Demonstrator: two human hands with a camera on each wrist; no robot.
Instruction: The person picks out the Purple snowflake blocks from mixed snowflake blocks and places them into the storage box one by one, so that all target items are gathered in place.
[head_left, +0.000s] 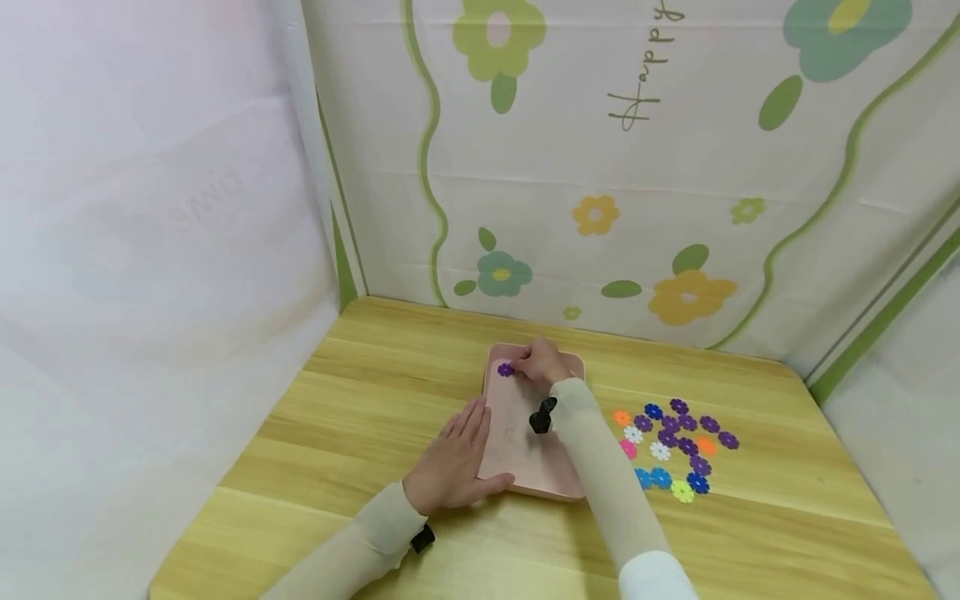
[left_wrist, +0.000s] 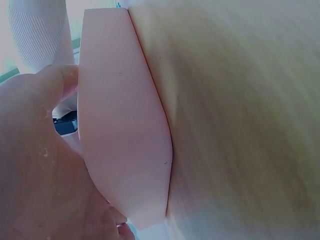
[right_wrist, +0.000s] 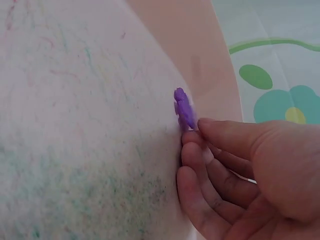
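A shallow pink tray (head_left: 513, 442) lies on the wooden table. Over its far left corner my right hand (head_left: 542, 363) pinches a purple flower-shaped plastic disc (right_wrist: 183, 107) between thumb and fingertips, close to the tray's floor. My left hand (head_left: 453, 467) rests at the near left corner of the tray with its fingers stretched out along the left rim and the thumb across the near rim. In the left wrist view, the tray's outer wall (left_wrist: 120, 100) stands beside that hand.
Right of the tray several loose flower-shaped discs (head_left: 687, 447) are spread on the table (head_left: 795, 483), in purple, blue, white, orange, pink and yellow-green. A flower-printed cloth (head_left: 525, 200) hangs behind the table; a white cloth (head_left: 165, 250) hangs at the left.
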